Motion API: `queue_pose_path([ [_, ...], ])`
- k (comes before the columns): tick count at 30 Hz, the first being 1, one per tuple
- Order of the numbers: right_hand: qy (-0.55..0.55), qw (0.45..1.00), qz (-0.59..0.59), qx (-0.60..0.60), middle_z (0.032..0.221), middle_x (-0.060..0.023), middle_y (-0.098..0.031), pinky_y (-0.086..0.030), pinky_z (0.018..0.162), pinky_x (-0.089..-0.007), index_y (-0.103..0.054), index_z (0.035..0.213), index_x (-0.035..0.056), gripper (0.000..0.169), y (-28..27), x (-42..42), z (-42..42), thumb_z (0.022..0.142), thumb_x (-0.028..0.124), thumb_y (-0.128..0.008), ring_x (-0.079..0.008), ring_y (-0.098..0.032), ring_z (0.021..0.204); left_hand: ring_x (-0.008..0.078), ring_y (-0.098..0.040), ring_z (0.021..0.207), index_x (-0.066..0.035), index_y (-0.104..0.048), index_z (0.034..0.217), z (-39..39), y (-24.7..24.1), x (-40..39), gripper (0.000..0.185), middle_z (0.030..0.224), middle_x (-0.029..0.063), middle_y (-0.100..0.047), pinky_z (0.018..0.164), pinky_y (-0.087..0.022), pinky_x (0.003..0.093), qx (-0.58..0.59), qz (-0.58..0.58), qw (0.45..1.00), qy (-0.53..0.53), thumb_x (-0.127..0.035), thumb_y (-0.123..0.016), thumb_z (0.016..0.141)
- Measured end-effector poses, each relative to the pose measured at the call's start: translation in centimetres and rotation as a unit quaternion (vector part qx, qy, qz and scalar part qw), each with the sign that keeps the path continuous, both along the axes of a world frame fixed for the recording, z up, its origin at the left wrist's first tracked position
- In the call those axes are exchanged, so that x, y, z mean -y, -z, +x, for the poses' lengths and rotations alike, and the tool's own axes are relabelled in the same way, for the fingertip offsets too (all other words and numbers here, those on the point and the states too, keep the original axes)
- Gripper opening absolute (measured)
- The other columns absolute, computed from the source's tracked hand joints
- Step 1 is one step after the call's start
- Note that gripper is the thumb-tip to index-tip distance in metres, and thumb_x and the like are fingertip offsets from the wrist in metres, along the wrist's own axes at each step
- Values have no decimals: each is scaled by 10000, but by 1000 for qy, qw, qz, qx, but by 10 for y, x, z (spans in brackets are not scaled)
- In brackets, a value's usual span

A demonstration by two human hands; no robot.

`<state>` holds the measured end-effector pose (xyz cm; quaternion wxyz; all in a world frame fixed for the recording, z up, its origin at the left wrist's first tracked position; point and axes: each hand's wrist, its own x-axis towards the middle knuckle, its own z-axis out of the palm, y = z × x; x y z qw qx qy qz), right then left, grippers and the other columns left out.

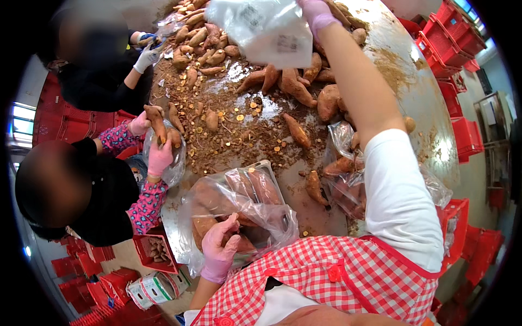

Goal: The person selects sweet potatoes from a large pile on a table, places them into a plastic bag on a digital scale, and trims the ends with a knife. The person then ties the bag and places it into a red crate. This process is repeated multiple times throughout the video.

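A clear plastic bag (pixel 281 220) filled with sweet potatoes (pixel 246 185) lies on a metal-rimmed tray or scale (pixel 267 165) in front of me. My left hand (pixel 220 248), in a pink glove, is at the near side of this bag with its fingers curled. Whether it grips the film is unclear. Far forward, my pink-gloved right hand (pixel 318 14) holds whitish plastic bags (pixel 261 32) by their right side, above the heap of sweet potatoes (pixel 204 36). Its fingertips are partly hidden at the picture's top edge.
Another bag of sweet potatoes (pixel 344 183) stands under my right arm. Soil and cut ends litter the metal table (pixel 432 118). At left, one co-worker's pink gloves (pixel 160 157) hold a sweet potato; another co-worker wears white gloves (pixel 147 59). Red crates (pixel 465 136) line both sides.
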<state>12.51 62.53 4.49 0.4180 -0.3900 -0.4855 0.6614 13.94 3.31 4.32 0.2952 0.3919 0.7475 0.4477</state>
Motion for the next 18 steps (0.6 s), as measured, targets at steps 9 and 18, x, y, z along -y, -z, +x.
queue_pose_path([
  [9, -223, 825, 207, 476, 904, -42, -670, -482, 824, -393, -654, 1052, 85, 332, 75, -61, 117, 867, 361, -636, -201, -644, 941, 179, -610, 840, -10, -608, 1210, -8, 7, -7, 400, 946, 92, -632, 758, -499, 276, -5, -2, 1000, 5, -68, -653, 817],
  [18, -254, 752, 241, 559, 1322, -246, -516, -386, 1050, -353, -336, 1436, 26, 912, 120, 101, 232, 714, 394, -754, -336, -492, 1244, 189, -606, 857, -2, -609, 1200, -6, 8, -12, 378, 955, 93, -633, 791, -492, 293, -6, 43, 998, 38, -132, -655, 848],
])
